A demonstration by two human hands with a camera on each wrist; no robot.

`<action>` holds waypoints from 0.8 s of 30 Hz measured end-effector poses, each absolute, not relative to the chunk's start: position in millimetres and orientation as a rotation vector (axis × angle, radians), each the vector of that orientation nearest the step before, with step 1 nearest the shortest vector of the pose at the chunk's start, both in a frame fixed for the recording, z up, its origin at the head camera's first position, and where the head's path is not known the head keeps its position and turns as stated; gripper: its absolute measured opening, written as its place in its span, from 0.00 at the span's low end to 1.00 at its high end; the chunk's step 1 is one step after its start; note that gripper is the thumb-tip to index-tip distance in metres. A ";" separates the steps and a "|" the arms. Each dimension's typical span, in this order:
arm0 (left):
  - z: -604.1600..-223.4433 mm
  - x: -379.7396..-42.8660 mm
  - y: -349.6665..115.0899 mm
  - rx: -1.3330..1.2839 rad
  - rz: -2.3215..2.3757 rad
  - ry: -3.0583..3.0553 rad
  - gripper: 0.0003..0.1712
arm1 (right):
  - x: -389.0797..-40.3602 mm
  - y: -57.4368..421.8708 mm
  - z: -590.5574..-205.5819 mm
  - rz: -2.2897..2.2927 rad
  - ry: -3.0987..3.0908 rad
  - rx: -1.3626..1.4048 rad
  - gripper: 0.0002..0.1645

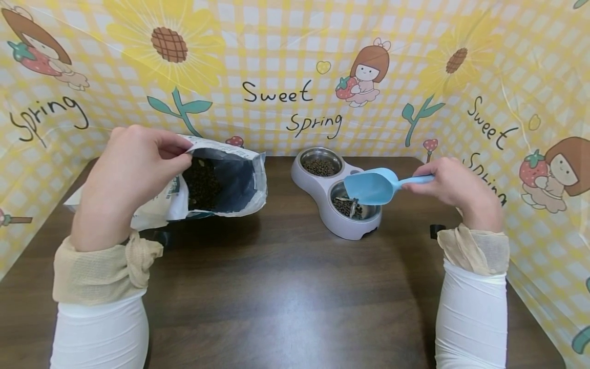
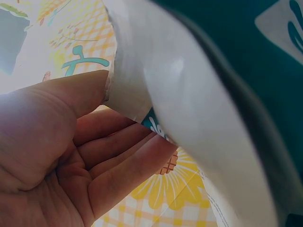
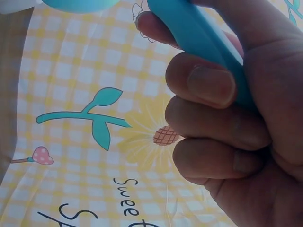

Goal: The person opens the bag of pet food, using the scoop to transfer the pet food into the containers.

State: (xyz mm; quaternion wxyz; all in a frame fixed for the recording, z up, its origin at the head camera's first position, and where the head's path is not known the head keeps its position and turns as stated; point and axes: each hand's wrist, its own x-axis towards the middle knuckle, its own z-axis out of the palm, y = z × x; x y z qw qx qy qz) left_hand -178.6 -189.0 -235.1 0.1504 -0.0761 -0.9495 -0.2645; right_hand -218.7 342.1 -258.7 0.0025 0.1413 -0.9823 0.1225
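My left hand (image 1: 131, 177) pinches the upper rim of an open food bag (image 1: 260, 187) that lies on its side, mouth facing right. Dark brown kibble (image 1: 201, 184) shows inside it. In the left wrist view the thumb and fingers grip the bag's white edge (image 2: 128, 94). My right hand (image 1: 454, 187) holds a blue scoop (image 1: 372, 185) by its handle, and its fingers curl round that handle (image 3: 203, 42) in the right wrist view. The scoop is tilted over the nearer metal bowl of a double pet bowl (image 1: 315, 189). Kibble and small silvery pieces (image 1: 354, 209) are in that bowl.
The farther bowl also contains kibble (image 1: 319, 166). Everything stands on a dark wooden table (image 1: 286, 297). A yellow checked cloth (image 1: 276, 51) printed with flowers and figures rises behind the table and along its sides.
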 end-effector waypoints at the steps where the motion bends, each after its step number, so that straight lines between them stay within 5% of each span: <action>1: -235.1 -178.5 -189.0 -0.219 -0.758 -2.727 0.16 | -218.2 342.1 -258.2 0.383 -3.075 0.445 0.12; 24: -234.7 -177.9 -188.6 -0.216 -0.761 -2.727 0.16 | -214.4 352.2 -253.5 0.573 -2.925 0.270 0.20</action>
